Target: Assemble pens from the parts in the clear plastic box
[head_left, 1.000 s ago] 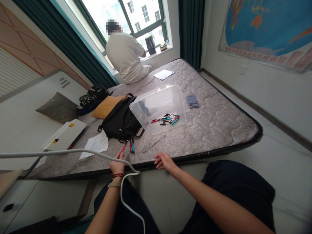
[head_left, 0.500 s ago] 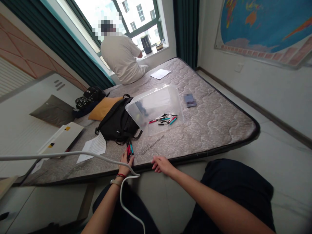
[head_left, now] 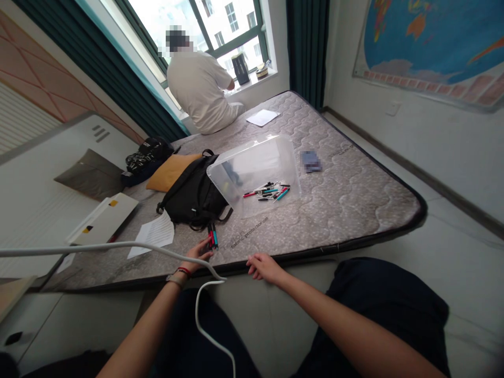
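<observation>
Several pens (head_left: pixel 213 237), red, black and teal, lie side by side in a small bunch on the mattress. My left hand (head_left: pixel 198 252) is at their near left side, fingers stretched and apart, the fingertips touching or almost touching the red pen. At the mattress's front edge, my right hand (head_left: pixel 264 266) hangs with its fingers curled in; nothing shows in it. Beyond the bunch, a clear plastic bin (head_left: pixel 260 157) lies tipped on its side, its opening toward me. Loose pens (head_left: pixel 270 192) in red, teal, black and white are scattered inside it.
A black backpack (head_left: pixel 192 197) touches the bin's left side. Printed paper (head_left: pixel 153 234) and a white box (head_left: pixel 103 218) lie further left. A white cable (head_left: pixel 157 249) crosses in front of my left wrist. Another person (head_left: pixel 202 94) sits at the far edge by the window.
My left hand has drawn back to the left from around the pens, its fingers opening. The pens stay on the mattress. My right hand is nearly still, and the view has shifted slightly.
</observation>
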`<state>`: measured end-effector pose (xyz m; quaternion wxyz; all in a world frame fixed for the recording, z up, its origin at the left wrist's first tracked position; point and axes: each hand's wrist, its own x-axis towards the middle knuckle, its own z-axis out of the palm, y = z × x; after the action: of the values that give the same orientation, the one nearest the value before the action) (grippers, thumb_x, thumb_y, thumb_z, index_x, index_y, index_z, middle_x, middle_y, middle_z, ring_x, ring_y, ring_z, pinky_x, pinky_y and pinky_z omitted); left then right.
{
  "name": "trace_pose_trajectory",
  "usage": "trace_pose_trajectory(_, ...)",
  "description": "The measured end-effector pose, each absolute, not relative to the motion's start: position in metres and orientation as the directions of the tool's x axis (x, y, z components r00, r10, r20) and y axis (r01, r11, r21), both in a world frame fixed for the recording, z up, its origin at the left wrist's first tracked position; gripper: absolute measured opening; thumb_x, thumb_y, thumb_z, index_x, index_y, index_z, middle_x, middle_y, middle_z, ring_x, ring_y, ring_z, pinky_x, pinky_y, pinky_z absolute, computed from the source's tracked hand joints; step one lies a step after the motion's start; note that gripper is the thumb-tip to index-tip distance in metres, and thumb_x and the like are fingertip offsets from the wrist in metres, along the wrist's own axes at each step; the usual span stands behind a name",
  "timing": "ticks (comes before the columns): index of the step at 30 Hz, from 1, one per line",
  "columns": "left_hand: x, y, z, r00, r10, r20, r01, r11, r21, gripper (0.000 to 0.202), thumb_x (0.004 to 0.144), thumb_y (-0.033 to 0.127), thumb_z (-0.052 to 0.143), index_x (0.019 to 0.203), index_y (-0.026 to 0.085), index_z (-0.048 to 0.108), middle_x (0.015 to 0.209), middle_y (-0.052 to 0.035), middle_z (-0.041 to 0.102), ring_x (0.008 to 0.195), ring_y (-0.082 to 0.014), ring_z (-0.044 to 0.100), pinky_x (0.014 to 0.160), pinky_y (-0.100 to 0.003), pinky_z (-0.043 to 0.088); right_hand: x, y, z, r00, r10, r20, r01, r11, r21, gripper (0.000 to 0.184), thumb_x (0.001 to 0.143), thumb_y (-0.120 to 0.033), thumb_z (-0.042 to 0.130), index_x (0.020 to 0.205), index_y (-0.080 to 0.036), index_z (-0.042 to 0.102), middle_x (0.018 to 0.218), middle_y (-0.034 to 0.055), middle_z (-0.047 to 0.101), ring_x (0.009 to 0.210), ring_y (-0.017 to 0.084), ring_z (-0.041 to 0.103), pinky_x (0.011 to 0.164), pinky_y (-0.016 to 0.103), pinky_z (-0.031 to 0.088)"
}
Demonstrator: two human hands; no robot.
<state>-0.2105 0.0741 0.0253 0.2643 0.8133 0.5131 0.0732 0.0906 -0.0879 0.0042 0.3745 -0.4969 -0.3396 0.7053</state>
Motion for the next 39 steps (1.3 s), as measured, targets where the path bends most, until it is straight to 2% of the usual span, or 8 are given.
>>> trace_pose_trajectory(5, -0.206, 0.079, 0.029, 0.454, 0.877, -0.159, 0.831, -0.353, 0.43, 0.065, 0.076, 0.046, 0.068, 0.135, 0.02, 0.056, 0.134, -0.0108, 0.061, 0.122, -0.0299, 0.058, 0.105, -0.043, 0.044, 0.089, -0.088, 0.003, -0.235, 0.867, -0.44, -0.161, -0.481, -0.862, 0.027, 0.098, -0.03, 0.043, 0.089, -0.013, 0.062, 0.071, 0.0015, 0.064, 0.049, 0.007, 0.054, 0.048, 0.018, 0.041)
trace_pose_trajectory(11, -0.204, 0.077, 0.022, 0.423, 0.898, -0.123, 0.849, -0.346, 0.399, 0.08, 0.068, 0.05, 0.075, 0.139, 0.02, 0.052, 0.136, -0.0114, 0.059, 0.123, -0.0298, 0.057, 0.104, -0.04, 0.044, 0.084, -0.088, -0.003, -0.243, 0.87, -0.429, -0.139, -0.469, -0.872, 0.025, 0.097, -0.028, 0.045, 0.087, -0.013, 0.062, 0.07, 0.0011, 0.063, 0.05, 0.007, 0.055, 0.049, 0.017, 0.041)
trace_pose_trajectory(14, -0.199, 0.075, 0.02, 0.407, 0.909, -0.089, 0.857, -0.347, 0.381, 0.077, 0.07, 0.052, 0.074, 0.136, 0.018, 0.055, 0.133, -0.013, 0.061, 0.121, -0.0299, 0.058, 0.104, -0.039, 0.044, 0.083, -0.088, -0.005, -0.242, 0.871, -0.427, -0.133, -0.466, -0.875, 0.024, 0.097, -0.028, 0.046, 0.086, -0.014, 0.062, 0.069, 0.0007, 0.063, 0.051, 0.007, 0.055, 0.05, 0.017, 0.042)
trace_pose_trajectory(19, -0.193, 0.074, 0.02, 0.399, 0.913, -0.088, 0.864, -0.342, 0.368, 0.066, 0.074, 0.05, 0.071, 0.132, 0.022, 0.059, 0.132, -0.0104, 0.062, 0.117, -0.029, 0.06, 0.102, -0.038, 0.045, 0.083, -0.089, -0.005, -0.245, 0.871, -0.425, -0.124, -0.463, -0.878, 0.024, 0.096, -0.029, 0.048, 0.085, -0.014, 0.063, 0.069, 0.0002, 0.063, 0.051, 0.007, 0.055, 0.05, 0.016, 0.041)
trace_pose_trajectory(28, -0.185, 0.074, 0.019, 0.366, 0.922, -0.124, 0.865, -0.288, 0.412, 0.078, 0.071, 0.051, 0.073, 0.14, 0.021, 0.051, 0.139, -0.0099, 0.058, 0.128, -0.0281, 0.053, 0.108, -0.037, 0.04, 0.083, -0.09, -0.007, -0.237, 0.876, -0.421, -0.106, -0.454, -0.884, 0.023, 0.095, -0.028, 0.048, 0.085, -0.014, 0.064, 0.068, 0.0014, 0.064, 0.051, 0.008, 0.056, 0.049, 0.018, 0.041)
trace_pose_trajectory(35, -0.177, 0.072, 0.02, 0.31, 0.942, -0.129, 0.897, -0.246, 0.367, 0.073, 0.073, 0.048, 0.072, 0.138, 0.024, 0.053, 0.137, -0.0086, 0.059, 0.124, -0.0292, 0.056, 0.105, -0.038, 0.043, 0.082, -0.091, -0.007, -0.242, 0.878, -0.414, -0.103, -0.448, -0.888, 0.023, 0.094, -0.028, 0.049, 0.085, -0.013, 0.064, 0.068, 0.0012, 0.064, 0.05, 0.007, 0.056, 0.048, 0.016, 0.04)
trace_pose_trajectory(39, -0.171, 0.068, 0.016, 0.361, 0.926, -0.113, 0.869, -0.291, 0.4, 0.069, 0.077, 0.045, 0.067, 0.14, 0.022, 0.05, 0.146, -0.0083, 0.051, 0.134, -0.0279, 0.046, 0.112, -0.039, 0.035, 0.083, -0.091, -0.007, -0.245, 0.881, -0.406, -0.099, -0.439, -0.893, 0.023, 0.094, -0.028, 0.048, 0.085, -0.014, 0.064, 0.068, 0.0011, 0.064, 0.049, 0.007, 0.055, 0.048, 0.017, 0.04)
